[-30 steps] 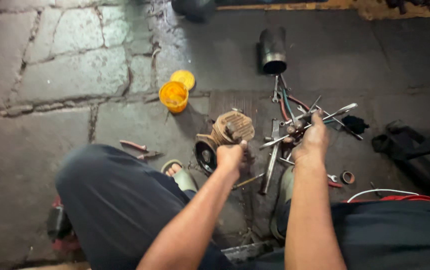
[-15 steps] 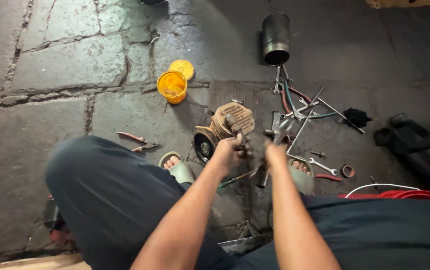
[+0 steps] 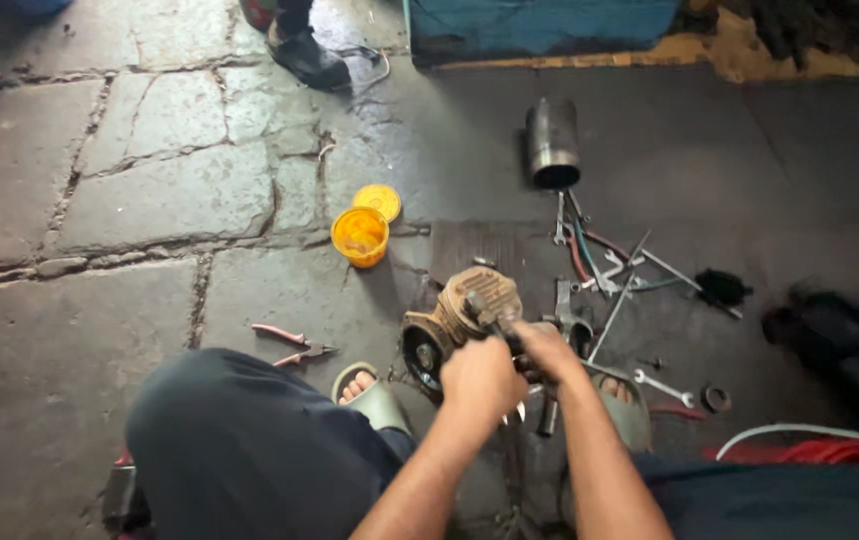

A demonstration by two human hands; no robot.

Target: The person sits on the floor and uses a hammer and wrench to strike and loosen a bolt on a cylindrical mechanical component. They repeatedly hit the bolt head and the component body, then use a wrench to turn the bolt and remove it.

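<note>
The rusty finned engine part (image 3: pixel 462 318) lies on the stone floor (image 3: pixel 150 200) just ahead of both hands. The left hand (image 3: pixel 482 377) is clenched beside it; the right hand (image 3: pixel 547 350) seemingly grips a tool (image 3: pixel 490 312) angled up-left onto its top.

Both forearms reach forward side by side — left hand (image 3: pixel 482 378) and right hand (image 3: pixel 548 352) closed, knuckles touching.

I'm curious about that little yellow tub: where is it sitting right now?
In the head view, the open yellow tub stands on the stone floor, left of the finned engine part, with its yellow lid lying just beyond it.
</note>
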